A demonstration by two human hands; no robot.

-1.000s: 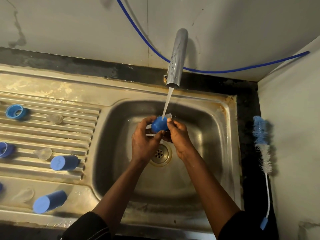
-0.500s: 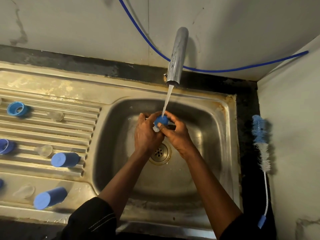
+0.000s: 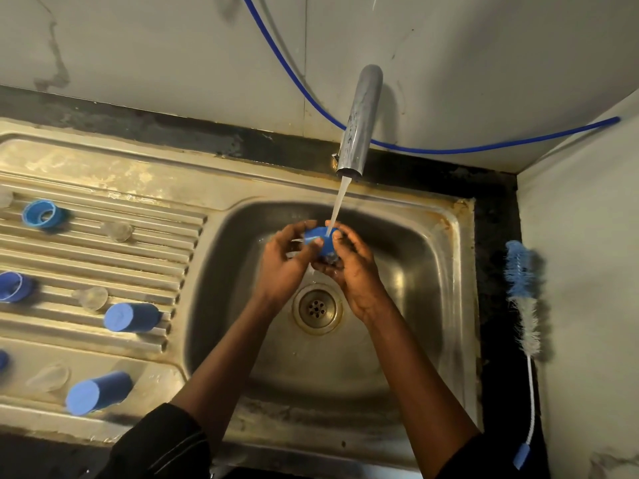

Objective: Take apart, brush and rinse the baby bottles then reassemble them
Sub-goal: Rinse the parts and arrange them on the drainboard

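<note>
Blue part (image 3: 323, 240): under the tap (image 3: 359, 122) stream, over the sink (image 3: 418, 305), your left hand (image 3: 283, 266) and right hand (image 3: 358, 273) each with a curled grip on it (rinsing, by my judgement); rings (image 3: 43, 214), caps (image 3: 131, 317), teats (image 3: 117, 231) lie apart on the surface (image 3: 103, 167), reassembly outstanding.

Between the fingers (image 3: 292, 235) the blue part (image 3: 323, 242) was smooth, glossy plastic. Above them the tap (image 3: 361, 122) was brushed metal. Around them the sink (image 3: 420, 278) was matt, stained steel, rusty-edged. Right of them, the brush (image 3: 522, 292) was fuzzy-bristled.
</note>
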